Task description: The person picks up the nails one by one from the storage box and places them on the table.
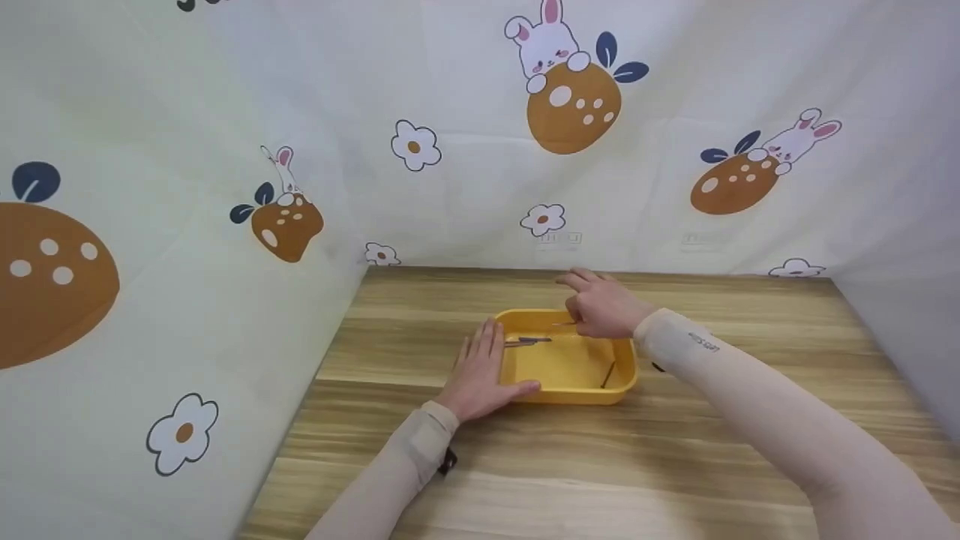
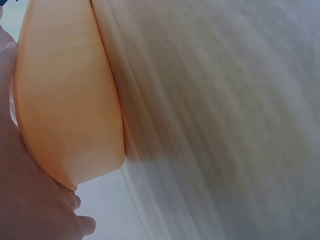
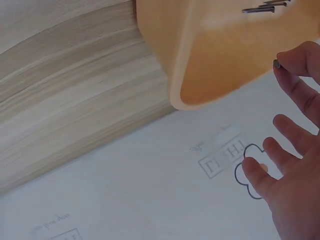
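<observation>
A shallow yellow plastic tray (image 1: 570,397) stands on the wooden table. My left hand (image 1: 480,381) rests on its left rim, fingers straight and thumb along the front edge; in the left wrist view the tray's outer wall (image 2: 70,100) is beside that hand. Over the back right of the tray, my right hand (image 1: 606,307) pinches a nail (image 3: 277,64) between thumb and forefinger, its other fingers spread. Only the nail's head end shows in the right wrist view. Several dark nails (image 3: 262,8) lie at the tray's left side, and another nail (image 1: 608,374) lies near its right wall.
The wood-grain table (image 1: 420,300) surrounds the tray. Pale sheets printed with rabbits and flowers (image 1: 465,202) hang behind it and at both sides. A band (image 1: 429,442) wraps the left wrist, with a similar band (image 1: 667,341) on the right.
</observation>
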Motion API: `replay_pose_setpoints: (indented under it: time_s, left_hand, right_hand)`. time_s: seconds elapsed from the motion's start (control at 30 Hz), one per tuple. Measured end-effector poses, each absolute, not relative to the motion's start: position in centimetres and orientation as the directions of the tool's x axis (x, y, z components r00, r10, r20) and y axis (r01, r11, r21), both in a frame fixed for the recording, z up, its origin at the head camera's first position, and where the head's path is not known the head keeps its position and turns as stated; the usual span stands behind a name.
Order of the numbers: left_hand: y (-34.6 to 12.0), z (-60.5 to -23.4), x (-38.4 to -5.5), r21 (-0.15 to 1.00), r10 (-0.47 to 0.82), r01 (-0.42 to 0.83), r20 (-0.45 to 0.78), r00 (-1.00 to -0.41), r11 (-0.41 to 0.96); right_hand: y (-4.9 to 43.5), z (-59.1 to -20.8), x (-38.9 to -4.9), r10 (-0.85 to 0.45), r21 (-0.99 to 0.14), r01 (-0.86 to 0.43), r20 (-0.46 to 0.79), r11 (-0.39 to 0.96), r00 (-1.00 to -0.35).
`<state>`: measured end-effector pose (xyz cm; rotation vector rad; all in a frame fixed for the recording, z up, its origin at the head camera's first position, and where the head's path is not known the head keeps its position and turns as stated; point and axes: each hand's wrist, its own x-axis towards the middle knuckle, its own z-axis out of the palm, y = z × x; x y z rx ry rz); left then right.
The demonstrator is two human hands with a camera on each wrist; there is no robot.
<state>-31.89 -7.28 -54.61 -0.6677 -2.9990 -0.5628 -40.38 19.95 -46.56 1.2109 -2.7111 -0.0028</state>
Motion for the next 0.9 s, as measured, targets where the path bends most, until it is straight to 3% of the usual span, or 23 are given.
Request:
replay_pose_setpoints:
  time_s: [0.67, 0.9]
  left_hand:
    - [-7.5, -54.3, -31.6, 0.288, 0.411, 0.425, 0.109, -0.905, 0.858]
    - [-7.4, -54.3, -31.7, 0.268, 0.421, 0.436, 0.117, -0.900, 0.859]
  right_hand:
    - [25.9, -44.5, -36.6, -0.586, 0.015, -0.631, 0.387, 0.776, -0.712]
    - [28.7, -44.6, -34.2, -0.487, -0.041, -0.548, 0.409, 0.835, -0.772]
